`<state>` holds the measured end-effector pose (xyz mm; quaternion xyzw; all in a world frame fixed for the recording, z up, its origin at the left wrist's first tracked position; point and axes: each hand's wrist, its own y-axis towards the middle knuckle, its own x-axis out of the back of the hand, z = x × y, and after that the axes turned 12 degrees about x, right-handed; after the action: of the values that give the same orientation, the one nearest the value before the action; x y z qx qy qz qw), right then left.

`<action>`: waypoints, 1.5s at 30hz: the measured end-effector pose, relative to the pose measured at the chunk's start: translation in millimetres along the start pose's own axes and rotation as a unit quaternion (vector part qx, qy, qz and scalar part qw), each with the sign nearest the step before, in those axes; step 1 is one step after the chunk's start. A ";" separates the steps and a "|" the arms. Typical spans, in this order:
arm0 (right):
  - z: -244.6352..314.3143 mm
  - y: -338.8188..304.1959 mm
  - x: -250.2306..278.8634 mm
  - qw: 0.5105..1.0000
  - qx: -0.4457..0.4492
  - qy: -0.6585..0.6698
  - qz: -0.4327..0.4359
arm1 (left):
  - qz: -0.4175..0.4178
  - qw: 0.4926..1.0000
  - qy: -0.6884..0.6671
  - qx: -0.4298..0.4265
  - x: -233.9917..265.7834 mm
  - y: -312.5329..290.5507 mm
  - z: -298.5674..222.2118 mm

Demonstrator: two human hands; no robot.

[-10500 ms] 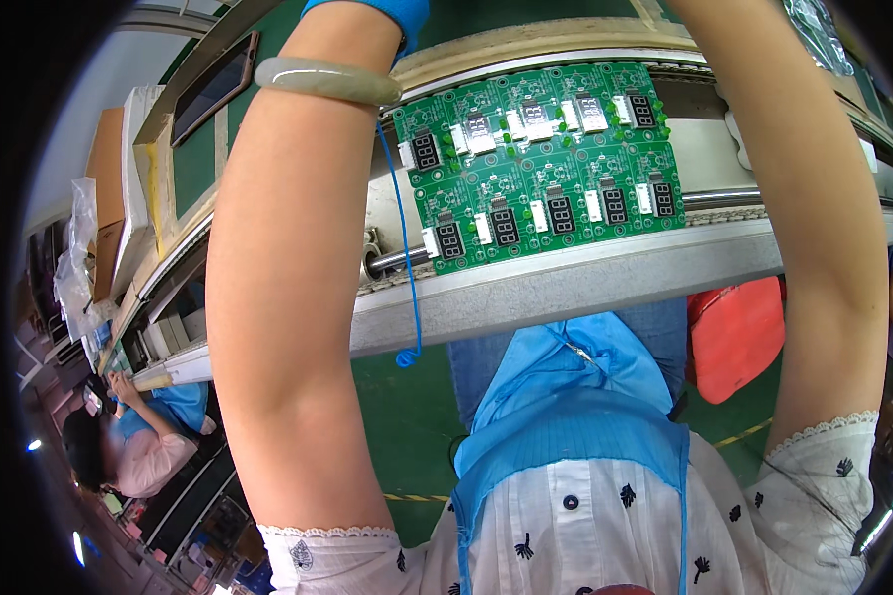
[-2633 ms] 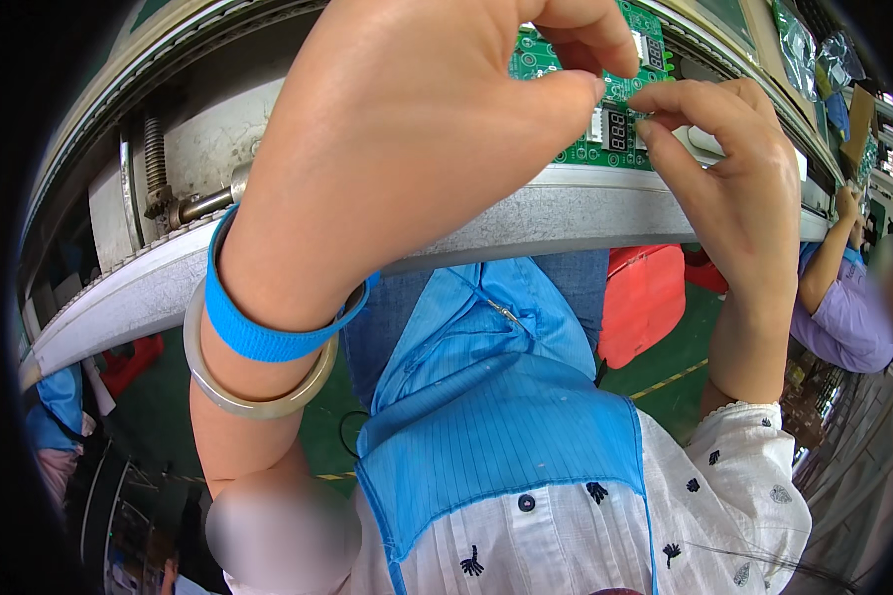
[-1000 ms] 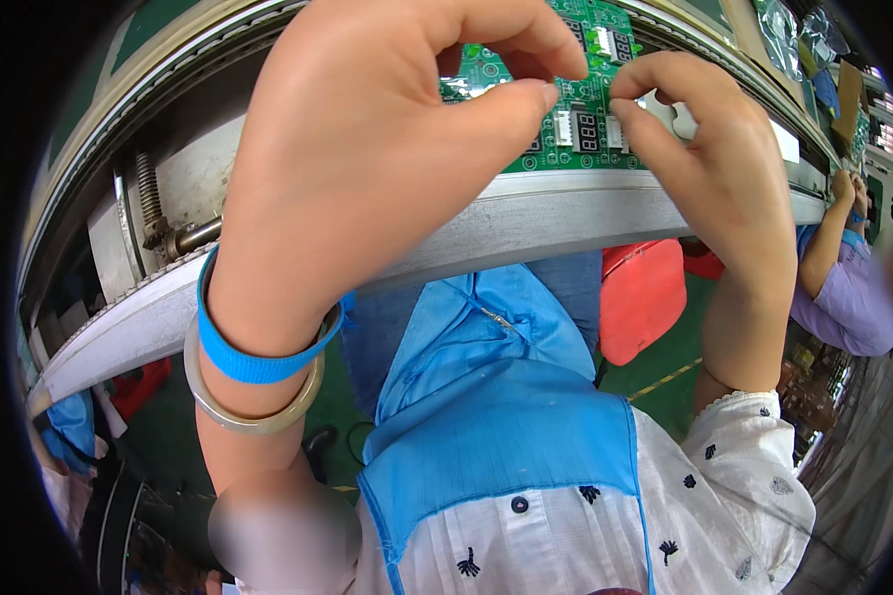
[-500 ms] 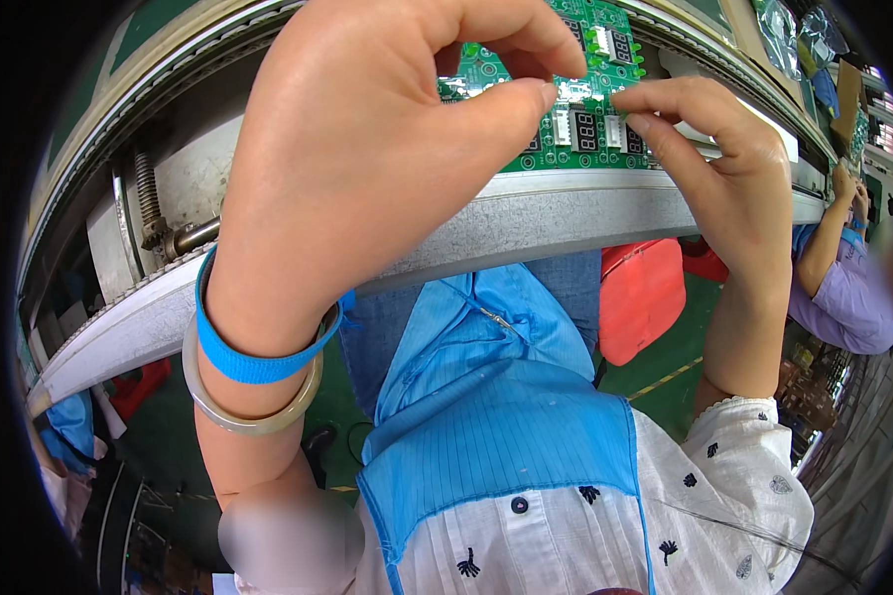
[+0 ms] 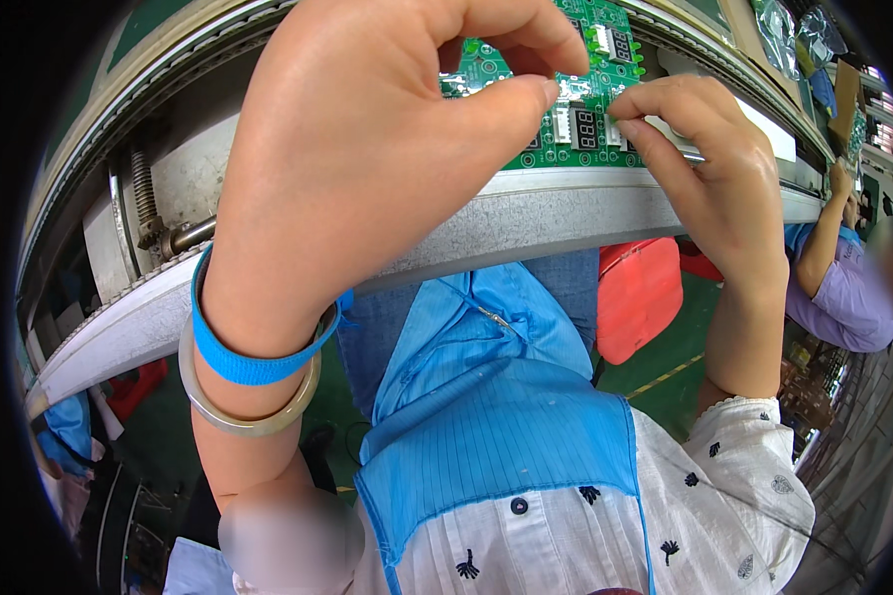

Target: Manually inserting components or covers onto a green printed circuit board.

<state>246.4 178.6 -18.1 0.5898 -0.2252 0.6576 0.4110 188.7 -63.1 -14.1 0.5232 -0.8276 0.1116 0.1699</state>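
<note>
A green circuit board [image 5: 557, 159] with black digit displays [image 5: 584, 129], white connectors [image 5: 563, 125] and small green LEDs [image 5: 637, 58] lies beyond the metal rail. Above its left part is my left hand [image 5: 367, 149], thumb and forefinger curved with a gap between the tips; nothing shows in them. My right hand [image 5: 709, 164] is at the board's near right, beside a white connector. Its thumb and forefinger are pinched close to the surface. A speck of green shows at those fingertips, too small to name. My left hand covers much of the board.
A grey metal rail [image 5: 556, 203] runs across in front of me. At the left are a spring [image 5: 145, 198] and a shaft [image 5: 191, 236]. A red stool [image 5: 640, 297] stands below the rail. Another person in a purple top [image 5: 845, 297] works at the far right.
My right hand has shifted slightly left, its pinched fingertips now over the white connector at the board's near right. My left hand is almost still.
</note>
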 end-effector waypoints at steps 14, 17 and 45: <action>14.2 11.4 2.9 0.999 -0.035 -0.004 0.026 | -0.019 0.998 0.001 -0.058 -2.9 0.9 16.3; 13.2 11.5 4.3 0.999 -0.032 -0.018 0.032 | -0.017 0.998 -0.006 -0.062 -3.7 1.7 16.4; 12.2 9.3 1.5 0.998 -0.053 -0.005 0.019 | 0.001 1.000 0.017 0.004 -2.4 1.8 11.7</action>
<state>246.2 164.2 -12.4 0.5660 -0.2725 0.6498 0.4280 186.1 -64.5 -25.8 0.5209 -0.8247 0.1245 0.1818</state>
